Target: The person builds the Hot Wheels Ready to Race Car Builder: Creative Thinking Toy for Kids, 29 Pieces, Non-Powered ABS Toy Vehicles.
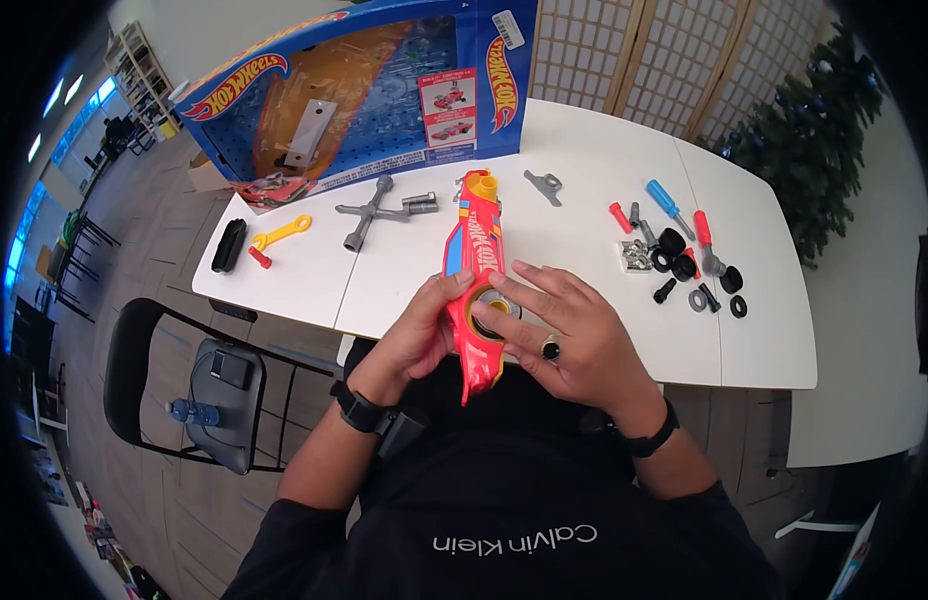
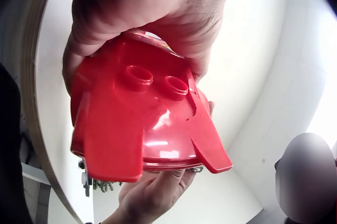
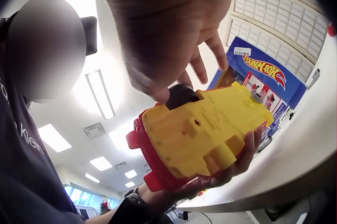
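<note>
A red toy car (image 1: 482, 240) with "Hot Wheels" lettering is turned on its side above the table's near edge, nose away from the person. My left hand (image 1: 429, 325) grips its body, thumb along the upper side. Its yellow underside (image 3: 210, 134) faces the right wrist view; the left wrist view looks onto the red rear end (image 2: 158, 113). The straight, spread fingers of my right hand (image 1: 589, 345) touch a wheel (image 1: 501, 302) in the car's side opening. In the right wrist view, the thumb presses by that wheel's black tyre (image 3: 181, 96).
On the white table (image 1: 584, 240) stands a blue Hot Wheels box (image 1: 474, 80). A grey cross wrench (image 1: 369, 212), yellow wrench (image 1: 283, 233) and black part (image 1: 229, 245) lie left. Rightward are a blue screwdriver (image 1: 667, 203), a grey part (image 1: 546, 187) and several small black wheels (image 1: 672, 241).
</note>
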`<action>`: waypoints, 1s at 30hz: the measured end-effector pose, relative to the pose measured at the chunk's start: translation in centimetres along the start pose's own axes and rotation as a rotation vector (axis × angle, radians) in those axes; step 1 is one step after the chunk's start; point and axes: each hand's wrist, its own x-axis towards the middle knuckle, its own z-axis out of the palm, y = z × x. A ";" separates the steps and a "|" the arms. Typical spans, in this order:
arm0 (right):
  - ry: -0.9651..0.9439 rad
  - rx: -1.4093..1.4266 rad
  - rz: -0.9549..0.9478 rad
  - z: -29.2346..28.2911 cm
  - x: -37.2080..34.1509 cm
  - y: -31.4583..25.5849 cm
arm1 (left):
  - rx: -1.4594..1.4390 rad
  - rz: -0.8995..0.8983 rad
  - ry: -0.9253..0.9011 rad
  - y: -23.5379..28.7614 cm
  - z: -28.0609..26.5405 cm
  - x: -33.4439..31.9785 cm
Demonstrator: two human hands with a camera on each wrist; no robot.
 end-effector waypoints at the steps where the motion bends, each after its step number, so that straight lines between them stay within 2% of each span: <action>1: 0.000 0.000 0.002 0.1 0.0 -0.1 | -0.001 -0.007 0.023 0.1 -0.1 0.0; 7: -0.073 -0.182 0.031 1.6 -1.1 -0.9 | -0.071 -0.044 0.103 -0.4 -0.9 0.3; 9: -0.093 -0.238 0.124 2.0 -1.2 -2.0 | -0.078 -0.046 0.113 -0.5 -1.1 0.3; 14: -0.101 -0.175 0.218 2.1 -1.3 -3.4 | 0.117 0.049 0.138 -0.4 -1.3 0.5; 16: -0.113 -0.186 0.243 1.7 -1.1 -3.8 | 0.111 0.050 0.137 -0.5 -1.6 0.4; 18: -0.135 -0.250 0.191 1.1 -1.0 -3.8 | 0.098 0.057 0.117 -0.6 -1.5 0.6; 19: -0.135 -0.265 0.212 0.9 -1.2 -3.5 | 0.047 0.076 0.173 -0.6 -0.7 0.6; 21: -0.076 -0.112 0.147 0.5 -1.4 -2.8 | -0.047 0.033 0.106 -0.5 -2.0 0.9; 23: -0.039 -0.116 0.202 -0.8 -1.3 -2.3 | 0.007 0.003 0.089 -0.5 -2.0 1.1; 25: -0.110 -0.207 0.371 -2.6 -1.9 -0.3 | 0.099 0.041 0.088 -0.4 -1.4 1.1; 27: -0.104 -0.160 0.729 -5.8 -2.0 1.2 | 0.118 0.031 0.077 -0.5 -1.6 1.2; 29: 0.030 -0.333 0.828 -7.3 -4.9 4.7 | 0.132 0.025 0.071 -0.7 -1.8 1.3; 30: -0.002 -0.423 0.917 -8.3 -6.2 6.0 | 0.122 0.019 0.082 -0.8 -2.0 1.4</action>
